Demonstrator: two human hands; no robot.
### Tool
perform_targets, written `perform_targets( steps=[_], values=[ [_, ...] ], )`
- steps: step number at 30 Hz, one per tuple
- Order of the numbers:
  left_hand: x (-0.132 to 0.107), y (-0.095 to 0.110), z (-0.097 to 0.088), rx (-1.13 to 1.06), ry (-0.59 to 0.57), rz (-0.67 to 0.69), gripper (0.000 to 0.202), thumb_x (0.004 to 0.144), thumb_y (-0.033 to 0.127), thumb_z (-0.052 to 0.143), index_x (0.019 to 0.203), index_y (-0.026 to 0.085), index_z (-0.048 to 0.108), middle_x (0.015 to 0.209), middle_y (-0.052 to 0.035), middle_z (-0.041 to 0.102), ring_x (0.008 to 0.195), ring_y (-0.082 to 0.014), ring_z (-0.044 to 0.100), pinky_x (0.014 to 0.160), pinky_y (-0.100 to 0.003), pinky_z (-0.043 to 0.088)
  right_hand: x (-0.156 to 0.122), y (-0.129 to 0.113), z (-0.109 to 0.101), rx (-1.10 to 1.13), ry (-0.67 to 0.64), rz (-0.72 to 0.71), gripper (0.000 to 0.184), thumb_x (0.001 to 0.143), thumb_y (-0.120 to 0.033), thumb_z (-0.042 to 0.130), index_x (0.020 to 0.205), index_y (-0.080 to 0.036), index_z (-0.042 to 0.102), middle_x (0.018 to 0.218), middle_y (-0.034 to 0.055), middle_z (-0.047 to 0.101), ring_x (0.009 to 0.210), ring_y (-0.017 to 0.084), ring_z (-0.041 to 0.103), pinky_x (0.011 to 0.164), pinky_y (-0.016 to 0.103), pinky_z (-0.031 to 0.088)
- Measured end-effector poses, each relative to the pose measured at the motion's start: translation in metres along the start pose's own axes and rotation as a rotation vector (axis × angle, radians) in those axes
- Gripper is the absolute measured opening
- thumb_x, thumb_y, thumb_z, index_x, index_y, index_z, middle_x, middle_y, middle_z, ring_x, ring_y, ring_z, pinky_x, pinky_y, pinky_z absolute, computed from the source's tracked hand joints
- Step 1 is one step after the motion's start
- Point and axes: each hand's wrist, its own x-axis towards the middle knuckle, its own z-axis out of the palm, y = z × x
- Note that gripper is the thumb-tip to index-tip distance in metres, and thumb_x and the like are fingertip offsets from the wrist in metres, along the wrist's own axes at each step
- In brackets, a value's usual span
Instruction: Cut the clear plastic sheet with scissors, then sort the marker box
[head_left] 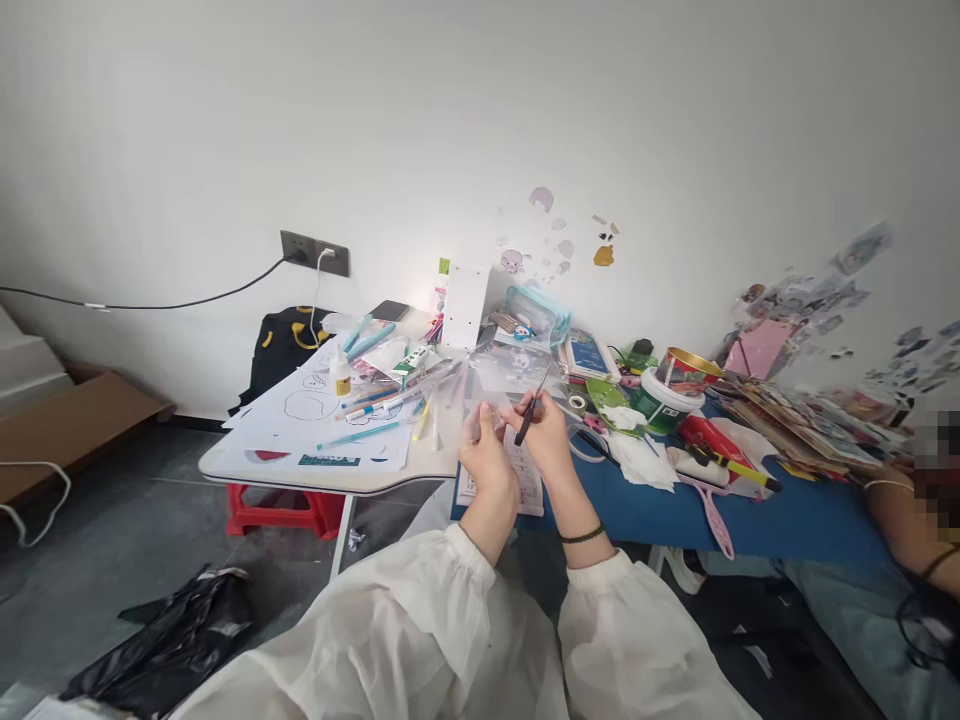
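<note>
Both hands are close together over the front edge of the table. My left hand (487,455) is closed, thumb up, pinching a piece of clear plastic film (491,385). In my right hand (549,440) is a slim dark tool with a thin pointed tip (529,415); its tip points up and away from me, and I cannot make out its exact kind. The right fingertips are beside the film, close to the left thumb. Under the hands lies a printed sheet (525,480), partly covered by them.
Left are drawing sheets (300,410), pens (364,433) and a small glue bottle (342,375). To the right stand a white tub (664,400), tissues (641,460), a tape roll (577,402) and a pink-handled brush (716,515). Another person's arm (911,520) rests at far right.
</note>
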Motion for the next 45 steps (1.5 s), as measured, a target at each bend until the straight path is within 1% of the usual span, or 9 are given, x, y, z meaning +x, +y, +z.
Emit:
perform_targets(
  steps=[5, 10, 14, 16, 19, 22, 27, 35, 45],
  values=[
    [-0.008, 0.011, -0.014, 0.076, -0.127, 0.014, 0.023, 0.071, 0.02, 0.074, 0.092, 0.015, 0.066, 0.092, -0.0057, 0.07, 0.089, -0.0164, 0.067, 0.081, -0.026, 0.05, 0.008, -0.015, -0.01, 0.158, 0.026, 0.035, 0.04, 0.051, -0.028, 0.079, 0.075, -0.022, 0.047, 0.063, -0.0062, 0.056, 0.064, 0.013, 0.057, 0.065, 0.027, 0.045],
    [-0.005, 0.064, -0.043, 0.168, -0.313, -0.065, 0.029, 0.078, 0.031, 0.066, 0.103, 0.016, 0.06, 0.099, -0.0086, 0.072, 0.091, -0.0183, 0.069, 0.086, -0.029, 0.05, 0.016, -0.044, -0.048, 0.077, -0.107, 0.029, 0.041, 0.047, -0.024, 0.081, 0.074, -0.021, 0.05, 0.066, -0.006, 0.055, 0.065, 0.012, 0.055, 0.065, 0.027, 0.046],
    [0.024, 0.103, -0.028, 0.49, -0.551, -0.123, 0.036, 0.078, 0.031, 0.066, 0.11, 0.018, 0.055, 0.098, -0.0082, 0.072, 0.072, -0.0166, 0.071, 0.069, -0.026, 0.053, 0.02, -0.069, -0.073, -0.104, -0.35, 0.047, 0.036, 0.053, -0.021, 0.079, 0.076, -0.02, 0.051, 0.069, -0.0061, 0.053, 0.065, 0.01, 0.053, 0.065, 0.025, 0.044],
    [0.038, 0.11, -0.013, 0.682, -0.69, -0.302, 0.033, 0.078, 0.038, 0.064, 0.102, 0.015, 0.059, 0.091, -0.0109, 0.073, 0.063, -0.0174, 0.07, 0.057, -0.025, 0.053, 0.021, -0.075, -0.078, -0.185, -0.46, 0.09, 0.035, 0.055, -0.02, 0.078, 0.077, -0.02, 0.051, 0.07, -0.0051, 0.054, 0.066, 0.011, 0.054, 0.064, 0.025, 0.043],
    [0.05, 0.106, -0.001, 0.863, -0.838, -0.407, 0.031, 0.076, 0.038, 0.069, 0.092, 0.013, 0.062, 0.092, -0.0134, 0.073, 0.067, -0.0195, 0.071, 0.054, -0.023, 0.052, 0.018, -0.072, -0.078, -0.27, -0.562, 0.136, 0.033, 0.057, -0.02, 0.077, 0.078, -0.02, 0.051, 0.07, -0.0035, 0.057, 0.068, 0.013, 0.056, 0.064, 0.026, 0.044],
    [0.048, 0.093, -0.008, 0.924, -0.871, -0.373, 0.028, 0.073, 0.032, 0.073, 0.09, 0.013, 0.061, 0.097, -0.0134, 0.073, 0.068, -0.0183, 0.071, 0.051, -0.021, 0.051, 0.012, -0.06, -0.076, -0.236, -0.561, 0.141, 0.033, 0.057, -0.021, 0.077, 0.077, -0.02, 0.051, 0.069, -0.0039, 0.056, 0.07, 0.014, 0.057, 0.067, 0.028, 0.046],
    [0.044, 0.076, -0.03, 0.872, -0.81, -0.314, 0.028, 0.077, 0.029, 0.069, 0.099, 0.015, 0.058, 0.099, -0.0118, 0.073, 0.067, -0.0164, 0.071, 0.051, -0.019, 0.052, -0.003, -0.038, -0.076, -0.146, -0.384, 0.159, 0.036, 0.059, -0.028, 0.079, 0.079, -0.021, 0.049, 0.072, -0.0023, 0.058, 0.08, 0.018, 0.062, 0.076, 0.032, 0.047],
    [0.042, 0.066, -0.039, 0.827, -0.798, -0.323, 0.022, 0.08, 0.024, 0.065, 0.098, 0.015, 0.057, 0.098, -0.0106, 0.074, 0.067, -0.0149, 0.071, 0.05, -0.018, 0.05, -0.032, -0.003, -0.088, -0.159, -0.218, -0.09, 0.027, 0.075, -0.031, 0.07, 0.088, -0.025, 0.047, 0.104, 0.0061, 0.065, 0.087, 0.02, 0.063, 0.084, 0.041, 0.049],
    [0.046, 0.059, -0.05, 0.767, -0.824, -0.365, 0.033, 0.075, 0.031, 0.071, 0.101, 0.016, 0.06, 0.1, -0.0097, 0.073, 0.069, -0.0148, 0.07, 0.057, -0.021, 0.05, -0.035, 0.008, -0.09, 0.112, -0.264, -0.086, 0.027, 0.072, -0.025, 0.074, 0.086, -0.026, 0.052, 0.074, -0.0013, 0.058, 0.106, 0.024, 0.061, 0.085, 0.038, 0.05]
  ],
)
